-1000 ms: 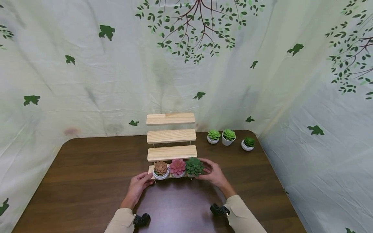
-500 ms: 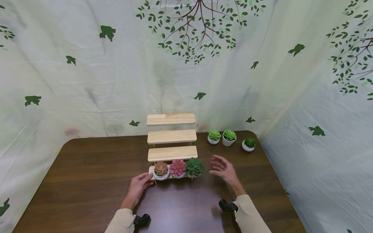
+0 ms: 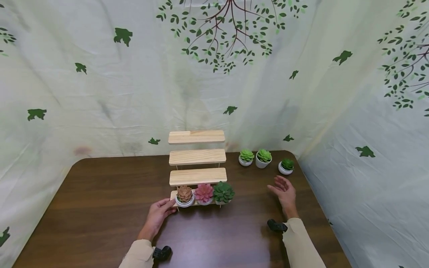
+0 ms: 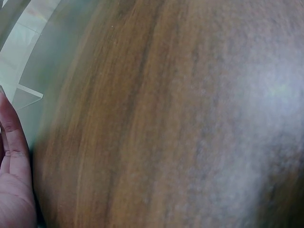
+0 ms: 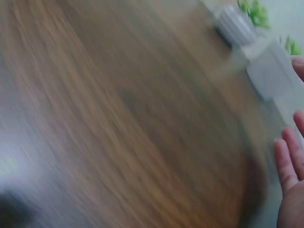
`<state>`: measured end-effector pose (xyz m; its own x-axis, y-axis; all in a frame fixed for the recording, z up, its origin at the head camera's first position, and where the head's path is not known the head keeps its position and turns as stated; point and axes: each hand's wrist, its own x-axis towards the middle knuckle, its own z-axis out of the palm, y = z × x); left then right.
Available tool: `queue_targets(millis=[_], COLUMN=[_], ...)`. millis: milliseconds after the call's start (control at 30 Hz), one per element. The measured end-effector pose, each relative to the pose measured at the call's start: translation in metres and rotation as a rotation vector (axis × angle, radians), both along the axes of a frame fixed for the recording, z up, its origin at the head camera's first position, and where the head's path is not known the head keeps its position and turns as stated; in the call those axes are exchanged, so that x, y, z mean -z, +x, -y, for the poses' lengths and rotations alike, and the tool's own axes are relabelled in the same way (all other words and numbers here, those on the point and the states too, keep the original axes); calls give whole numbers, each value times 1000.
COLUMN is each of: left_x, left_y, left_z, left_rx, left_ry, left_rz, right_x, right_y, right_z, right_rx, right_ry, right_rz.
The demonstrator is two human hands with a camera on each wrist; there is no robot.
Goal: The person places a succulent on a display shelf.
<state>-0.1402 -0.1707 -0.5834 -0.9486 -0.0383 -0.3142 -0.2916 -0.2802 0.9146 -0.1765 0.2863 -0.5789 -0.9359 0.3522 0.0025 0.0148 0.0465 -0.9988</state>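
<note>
A tiered wooden stand (image 3: pixel 197 175) of several pale planks stands at the middle of the table. On its lowest plank sit a brown succulent (image 3: pixel 184 194), a pink succulent (image 3: pixel 204 192) and a dark green succulent (image 3: pixel 223 192) in pots. My left hand (image 3: pixel 158 216) pinches the left end of that plank, beside the brown succulent's pot; only part of the hand (image 4: pixel 14 175) shows in the left wrist view. My right hand (image 3: pixel 285 191), fingers spread and holding nothing, is just in front of a small green succulent (image 3: pixel 286 166) in a white pot.
Two light green succulents, one in a ribbed white pot (image 3: pixel 245 158) and one in a smooth white pot (image 3: pixel 263 158), stand at the table's back right. The brown wooden table (image 3: pixel 100 208) meets a leaf-printed cloth (image 3: pixel 140 93) behind it.
My right hand has let go of the dark green succulent and moved right, towards the small green succulent. My left hand has stayed at the stand.
</note>
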Motion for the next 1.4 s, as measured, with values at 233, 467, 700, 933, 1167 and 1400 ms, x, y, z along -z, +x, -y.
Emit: queue_targets(millis=[233, 467, 700, 933, 1167, 1400], left_x=[5, 0, -2, 2, -7, -3], left_y=[6, 2, 3, 1, 0, 2], left_z=[2, 0, 0, -1, -5, 0], left_rx=[63, 0, -3, -12, -4, -23], left_ry=[59, -22, -34, -30, -8, -15], left_rz=[-155, -21, 10, 2, 5, 26], right_x=[9, 7, 2, 0, 0, 0], right_y=[-4, -25, -45, -60, -64, -63], right_z=[-21, -34, -45, -45, -46, -37], right_rx=[110, 219, 231, 184, 287, 320], right_ry=[-14, -7, 18, 44, 61, 83], right_rz=[53, 90, 132, 141, 145, 135])
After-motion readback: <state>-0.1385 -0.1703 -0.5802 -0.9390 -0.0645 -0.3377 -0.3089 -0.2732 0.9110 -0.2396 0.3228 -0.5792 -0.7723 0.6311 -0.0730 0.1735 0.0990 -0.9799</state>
